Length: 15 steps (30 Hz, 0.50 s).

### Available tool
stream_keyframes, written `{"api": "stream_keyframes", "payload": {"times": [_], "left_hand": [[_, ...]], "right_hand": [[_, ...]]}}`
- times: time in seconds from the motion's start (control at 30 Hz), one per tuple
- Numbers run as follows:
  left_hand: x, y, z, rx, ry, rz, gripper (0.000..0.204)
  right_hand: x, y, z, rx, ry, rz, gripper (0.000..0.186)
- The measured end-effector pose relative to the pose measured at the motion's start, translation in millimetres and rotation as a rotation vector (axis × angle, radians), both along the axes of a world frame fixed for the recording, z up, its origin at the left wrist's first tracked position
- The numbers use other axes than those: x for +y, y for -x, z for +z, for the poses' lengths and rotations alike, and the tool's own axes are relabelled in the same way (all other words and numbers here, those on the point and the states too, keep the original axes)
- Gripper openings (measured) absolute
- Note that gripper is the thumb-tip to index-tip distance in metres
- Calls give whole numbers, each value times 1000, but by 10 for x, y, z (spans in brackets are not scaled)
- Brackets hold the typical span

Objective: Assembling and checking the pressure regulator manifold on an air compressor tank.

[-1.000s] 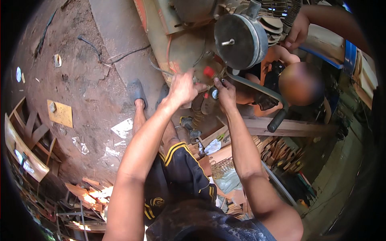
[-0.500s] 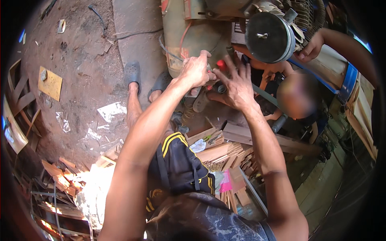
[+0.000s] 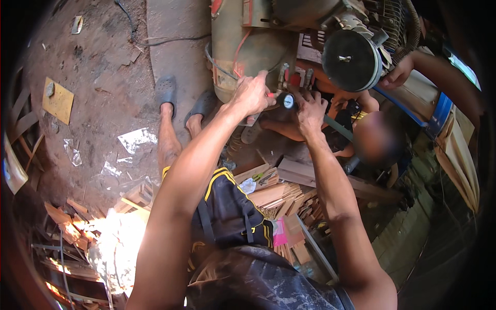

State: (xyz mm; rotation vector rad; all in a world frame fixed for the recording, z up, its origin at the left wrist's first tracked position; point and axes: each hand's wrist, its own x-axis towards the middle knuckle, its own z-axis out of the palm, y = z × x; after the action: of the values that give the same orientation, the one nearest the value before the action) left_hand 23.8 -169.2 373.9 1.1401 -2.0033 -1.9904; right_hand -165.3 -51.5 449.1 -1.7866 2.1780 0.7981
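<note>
My left hand [image 3: 250, 96] is closed at the end of a greenish-brown compressor tank [image 3: 226, 54]. A bit of red shows by its fingertips, but what it grips is hidden. Between my hands sits a round pressure gauge [image 3: 288, 101] with a pale dial and black rim. My right hand [image 3: 311, 110] is just right of the gauge, fingers bent down onto the fittings; the part under them cannot be made out. Above the gauge stand a metal valve [image 3: 283, 73] and a red fitting [image 3: 295, 80].
A dark round air-filter housing [image 3: 349, 59] juts from the compressor, with another person's hand [image 3: 399, 72] beside it. A second person [image 3: 356, 113] crouches to the right of my right hand. Wood strips [image 3: 281, 194] lie below, and a black cable [image 3: 170, 42] crosses the ground.
My right hand has come down from spread fingers to bent ones on the fittings. The gauge, formerly mostly covered, now shows. My left hand stays closed in about the same place.
</note>
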Motion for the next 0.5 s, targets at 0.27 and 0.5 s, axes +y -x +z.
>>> {"api": "stream_keyframes", "payload": {"times": [0.27, 0.5], "left_hand": [[-53, 140, -37, -13, 89, -106, 28], [-79, 162, -43, 6, -32, -48, 34]], "right_hand": [[233, -56, -104, -163, 199, -152, 39], [268, -125, -203, -297, 429, -250, 43]]}}
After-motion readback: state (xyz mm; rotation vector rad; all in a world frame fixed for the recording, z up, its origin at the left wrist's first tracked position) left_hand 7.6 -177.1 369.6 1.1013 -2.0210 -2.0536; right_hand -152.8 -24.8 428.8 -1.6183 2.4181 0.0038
